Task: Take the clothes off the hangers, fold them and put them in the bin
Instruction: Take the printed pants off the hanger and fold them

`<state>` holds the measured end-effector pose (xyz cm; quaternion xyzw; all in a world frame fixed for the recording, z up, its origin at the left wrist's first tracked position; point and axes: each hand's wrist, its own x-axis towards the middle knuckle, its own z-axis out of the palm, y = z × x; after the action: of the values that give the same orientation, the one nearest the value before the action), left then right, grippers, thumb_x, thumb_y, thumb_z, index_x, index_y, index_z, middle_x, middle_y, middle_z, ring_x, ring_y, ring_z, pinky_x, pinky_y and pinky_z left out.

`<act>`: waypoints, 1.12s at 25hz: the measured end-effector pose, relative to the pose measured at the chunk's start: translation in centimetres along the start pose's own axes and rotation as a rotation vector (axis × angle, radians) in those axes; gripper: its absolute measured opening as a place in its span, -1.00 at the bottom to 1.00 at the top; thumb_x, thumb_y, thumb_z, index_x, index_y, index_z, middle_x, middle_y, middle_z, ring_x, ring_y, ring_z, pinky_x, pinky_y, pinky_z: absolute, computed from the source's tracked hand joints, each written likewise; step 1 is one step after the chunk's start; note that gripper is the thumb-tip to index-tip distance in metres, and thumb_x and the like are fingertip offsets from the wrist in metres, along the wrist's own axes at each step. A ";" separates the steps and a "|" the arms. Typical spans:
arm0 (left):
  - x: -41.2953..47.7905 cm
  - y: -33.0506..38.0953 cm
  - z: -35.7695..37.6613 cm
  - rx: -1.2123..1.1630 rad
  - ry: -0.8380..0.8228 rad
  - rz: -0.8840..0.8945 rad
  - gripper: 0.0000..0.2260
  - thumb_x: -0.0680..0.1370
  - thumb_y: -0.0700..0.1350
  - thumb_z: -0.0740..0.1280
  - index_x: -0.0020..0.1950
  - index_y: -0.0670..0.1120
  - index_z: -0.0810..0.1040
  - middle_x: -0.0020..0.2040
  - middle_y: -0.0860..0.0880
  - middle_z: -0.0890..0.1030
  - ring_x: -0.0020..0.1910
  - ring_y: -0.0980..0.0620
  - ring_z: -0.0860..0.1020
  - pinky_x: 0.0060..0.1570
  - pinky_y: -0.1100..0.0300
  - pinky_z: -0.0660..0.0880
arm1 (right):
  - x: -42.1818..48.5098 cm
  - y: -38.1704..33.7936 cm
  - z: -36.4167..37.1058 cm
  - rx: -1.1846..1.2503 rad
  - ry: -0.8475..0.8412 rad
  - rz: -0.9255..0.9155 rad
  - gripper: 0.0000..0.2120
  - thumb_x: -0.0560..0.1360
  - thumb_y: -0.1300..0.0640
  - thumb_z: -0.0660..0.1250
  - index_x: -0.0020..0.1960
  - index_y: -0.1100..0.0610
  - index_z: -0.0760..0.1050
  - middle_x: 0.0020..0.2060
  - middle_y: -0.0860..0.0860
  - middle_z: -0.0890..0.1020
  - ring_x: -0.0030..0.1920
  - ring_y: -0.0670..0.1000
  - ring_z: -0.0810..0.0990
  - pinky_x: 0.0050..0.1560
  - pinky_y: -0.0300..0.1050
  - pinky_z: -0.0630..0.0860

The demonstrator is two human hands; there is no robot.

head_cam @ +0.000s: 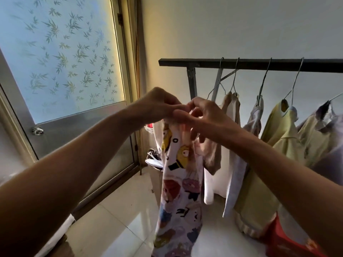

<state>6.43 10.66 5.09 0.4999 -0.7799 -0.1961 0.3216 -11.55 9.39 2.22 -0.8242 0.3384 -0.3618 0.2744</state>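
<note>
- Pinched the printed garment [178, 191] by its top edge, left hand [159, 104] and right hand [202, 115] meeting fingertip to fingertip, fingers curled onto the cloth.
- Hung full length from that grip toward the floor [115, 229], just off the left end of the rail [259, 64] and clear of it.
- Could not tell whether a hanger sat inside it; neck hidden behind the fingers.
- Judged this piece as off the rail but neither folded nor binned.
- Counted at least four pieces on wire hangers [264, 80] along the rail: a beige top [232, 108] nearest the left end, then a pale shirt [235, 182], a yellow shirt [278, 130], and a yellow-and-lilac one [319, 134] toward the right end.
- Saw no folded clothes anywhere.
- Could not name the bin with certainty: a red object [282, 238] on the floor below the right-hand clothes, a box [155, 175] behind the held garment.
- Judged the task as barely begun, with most of the unhanging, folding and binning left.
</note>
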 end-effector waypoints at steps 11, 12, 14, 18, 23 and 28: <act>-3.5 -6.0 -0.8 0.074 -0.102 0.025 -0.79 0.46 0.01 0.40 0.04 -0.04 0.60 -0.06 0.07 0.66 -0.01 0.19 0.62 0.03 0.09 0.62 | 1.0 -0.8 -6.2 0.100 -0.112 -0.049 -0.84 0.46 0.08 0.34 -0.08 0.17 0.49 -0.22 0.04 0.60 -0.23 -0.02 0.65 -0.27 -0.21 0.60; -3.9 -6.3 -1.5 0.128 -0.097 0.032 -0.78 0.46 0.09 0.38 0.01 0.00 0.62 -0.10 0.13 0.67 -0.01 0.25 0.60 -0.01 0.13 0.61 | 1.0 -0.4 -7.4 0.042 -0.162 -0.046 -0.83 0.44 0.05 0.34 -0.10 0.16 0.50 -0.20 0.04 0.61 -0.17 -0.02 0.65 -0.20 -0.16 0.61; -3.9 -5.9 -2.9 0.260 -0.065 0.071 -0.71 0.47 0.21 0.31 0.01 0.06 0.64 -0.15 0.19 0.67 -0.05 0.25 0.60 -0.05 0.22 0.54 | 0.8 0.9 -9.4 -0.150 -0.273 0.015 -0.87 0.49 0.06 0.33 -0.09 0.12 0.53 -0.15 0.02 0.66 -0.06 0.04 0.64 -0.07 0.00 0.60; -2.3 -3.6 -3.1 0.572 0.047 0.118 -0.80 0.56 0.09 0.29 0.07 0.08 0.64 -0.15 0.10 0.67 -0.16 0.12 0.62 -0.12 0.12 0.59 | 0.4 2.8 -9.9 -0.339 -0.296 0.097 -0.78 0.57 0.05 0.30 -0.16 0.18 0.50 -0.19 0.08 0.60 -0.11 0.10 0.57 -0.11 0.03 0.51; -0.9 -1.6 -2.0 0.690 0.165 0.158 -0.58 0.50 0.26 0.27 0.23 0.03 0.56 -0.15 0.06 0.62 -0.28 0.11 0.54 -0.36 0.32 0.37 | -0.7 2.5 -9.0 -0.377 -0.140 -0.022 -0.65 0.39 -0.09 0.35 -0.32 0.18 0.40 -0.38 0.07 0.50 -0.41 -0.14 0.53 -0.39 -0.30 0.50; 0.0 -1.0 -0.9 0.860 0.165 0.043 -0.46 0.31 0.51 0.05 -0.24 0.11 0.55 -0.39 0.13 0.55 -0.39 0.15 0.50 -0.14 0.16 0.37 | -1.1 3.5 -7.7 -0.227 -0.028 -0.121 -0.68 0.39 0.07 0.45 -0.24 0.28 0.41 -0.25 0.23 0.53 -0.28 0.03 0.60 -0.36 -0.15 0.59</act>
<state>7.68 10.28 5.14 0.5858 -0.7725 0.1940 0.1496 -19.33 6.45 3.85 -0.8737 0.3231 -0.3257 0.1619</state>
